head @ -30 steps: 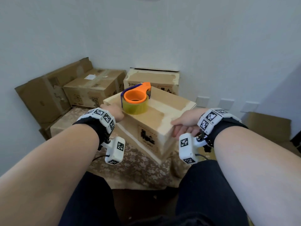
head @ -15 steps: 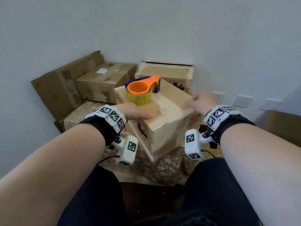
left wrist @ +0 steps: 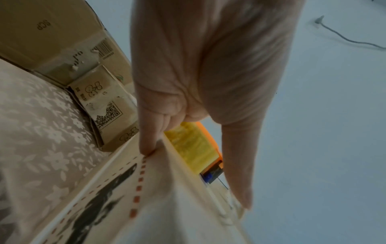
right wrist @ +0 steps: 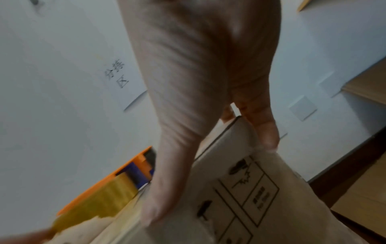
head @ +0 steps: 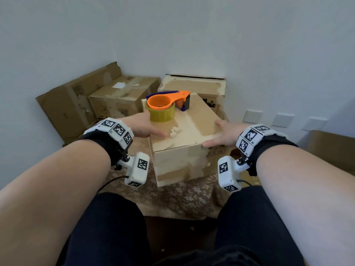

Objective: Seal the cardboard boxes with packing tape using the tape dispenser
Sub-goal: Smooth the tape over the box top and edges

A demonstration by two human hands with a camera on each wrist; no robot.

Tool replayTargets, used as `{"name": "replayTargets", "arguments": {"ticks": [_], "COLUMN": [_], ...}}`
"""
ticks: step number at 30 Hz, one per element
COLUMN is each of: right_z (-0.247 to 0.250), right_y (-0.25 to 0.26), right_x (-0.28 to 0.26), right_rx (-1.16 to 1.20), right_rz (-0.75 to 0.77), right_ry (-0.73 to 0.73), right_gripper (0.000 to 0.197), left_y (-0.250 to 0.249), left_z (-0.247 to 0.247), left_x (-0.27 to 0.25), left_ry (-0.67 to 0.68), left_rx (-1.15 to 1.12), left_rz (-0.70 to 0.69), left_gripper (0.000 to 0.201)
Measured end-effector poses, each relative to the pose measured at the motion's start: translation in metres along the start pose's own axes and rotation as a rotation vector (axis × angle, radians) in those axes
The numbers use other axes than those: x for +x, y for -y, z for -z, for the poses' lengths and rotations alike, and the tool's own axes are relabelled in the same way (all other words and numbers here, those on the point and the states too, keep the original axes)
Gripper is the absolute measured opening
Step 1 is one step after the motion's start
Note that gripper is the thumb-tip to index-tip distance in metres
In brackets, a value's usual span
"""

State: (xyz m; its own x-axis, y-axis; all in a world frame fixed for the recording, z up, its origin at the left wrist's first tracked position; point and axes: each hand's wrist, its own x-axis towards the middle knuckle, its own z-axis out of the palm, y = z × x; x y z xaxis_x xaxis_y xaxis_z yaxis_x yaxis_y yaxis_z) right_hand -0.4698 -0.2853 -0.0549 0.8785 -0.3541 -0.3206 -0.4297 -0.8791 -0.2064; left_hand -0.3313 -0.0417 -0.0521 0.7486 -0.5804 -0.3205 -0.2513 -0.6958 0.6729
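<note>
A cardboard box [head: 192, 129] with pale tape remnants stands on a floral cloth, one side facing me. The orange and blue tape dispenser [head: 165, 104] with its yellowish roll lies on the far left of the box top. My left hand [head: 142, 125] rests at the box's left top edge, thumb lying straight on the top, fingers against the left side. My right hand [head: 224, 133] presses the right top edge, thumb near the front corner. In the left wrist view my left hand [left wrist: 198, 66] touches the box [left wrist: 167, 198] in front of the dispenser [left wrist: 196, 145]. The right wrist view has my right hand [right wrist: 198, 66] on the box [right wrist: 240, 189].
Three more cardboard boxes stand against the wall: a leaning one [head: 73, 104], a taped one [head: 123, 96] and one [head: 194, 85] right behind the front box. The floral cloth [head: 172, 198] covers the surface. More cardboard [head: 330, 150] lies at right, below wall sockets [head: 253, 116].
The box has been turned from corner-on to one side facing me, carrying the dispenser round with it. Both hands shifted along its top edges.
</note>
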Motion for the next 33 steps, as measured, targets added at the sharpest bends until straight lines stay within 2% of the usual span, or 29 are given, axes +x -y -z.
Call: {"name": "replayTargets", "arguments": {"ticks": [1,3,4,5,7,10,15,17,18,21,23,24,26,28,33], "right_z": [-0.001,-0.003,-0.004,-0.005,-0.008,-0.009,0.005,0.011,0.013,0.018,0.019,0.019,0.02,0.02,0.023], "right_y": [0.005,0.015,0.021,0.026,0.037,0.047,0.058,0.064,0.065,0.067,0.067,0.067,0.067,0.069,0.071], "right_x": [0.0,0.0,0.0,-0.001,-0.003,-0.001,0.011,0.014,0.017,0.025,0.031,0.034,0.038,0.039,0.038], "right_rx": [-0.038,-0.088,-0.101,-0.111,-0.127,-0.157,-0.176,-0.179,-0.166,-0.061,0.009,0.033,0.072,0.107,0.194], "right_rz": [-0.007,-0.019,-0.023,-0.021,0.001,0.034,-0.011,-0.035,-0.04,-0.044,-0.032,-0.016,0.017,0.034,0.061], "right_ry": [-0.017,-0.03,-0.034,-0.045,-0.087,-0.106,-0.106,-0.129,-0.146,-0.171,-0.156,-0.145,-0.12,-0.104,-0.07], "right_gripper": [0.11,0.107,0.105,0.102,0.092,0.083,0.071,0.066,0.064,0.056,0.051,0.049,0.044,0.048,0.048], "left_y": [0.0,-0.003,-0.006,-0.007,-0.005,0.001,0.009,0.006,0.002,-0.012,-0.022,-0.026,-0.033,-0.038,-0.047], "left_z": [0.001,0.002,0.002,0.002,0.001,0.006,0.024,0.032,0.036,0.044,0.044,0.044,0.043,0.042,0.037], "left_x": [-0.002,-0.013,-0.02,-0.024,-0.028,-0.03,-0.027,-0.025,-0.024,-0.014,-0.005,0.0,0.01,0.016,0.024], "left_ry": [0.021,0.05,0.062,0.061,0.023,-0.047,-0.079,-0.077,-0.121,-0.399,-0.49,-0.475,-0.364,-0.246,-0.202], "left_rx": [0.0,0.056,0.13,0.23,0.43,0.53,0.502,0.39,0.323,0.203,0.169,0.161,0.18,0.246,0.546], "left_rz": [-0.012,-0.02,-0.013,-0.004,0.022,0.021,0.048,0.049,0.036,-0.038,-0.06,-0.058,-0.032,0.002,0.006], "left_gripper": [0.103,0.13,0.143,0.145,0.125,0.096,0.076,0.067,0.06,0.038,0.039,0.042,0.049,0.052,0.028]}}
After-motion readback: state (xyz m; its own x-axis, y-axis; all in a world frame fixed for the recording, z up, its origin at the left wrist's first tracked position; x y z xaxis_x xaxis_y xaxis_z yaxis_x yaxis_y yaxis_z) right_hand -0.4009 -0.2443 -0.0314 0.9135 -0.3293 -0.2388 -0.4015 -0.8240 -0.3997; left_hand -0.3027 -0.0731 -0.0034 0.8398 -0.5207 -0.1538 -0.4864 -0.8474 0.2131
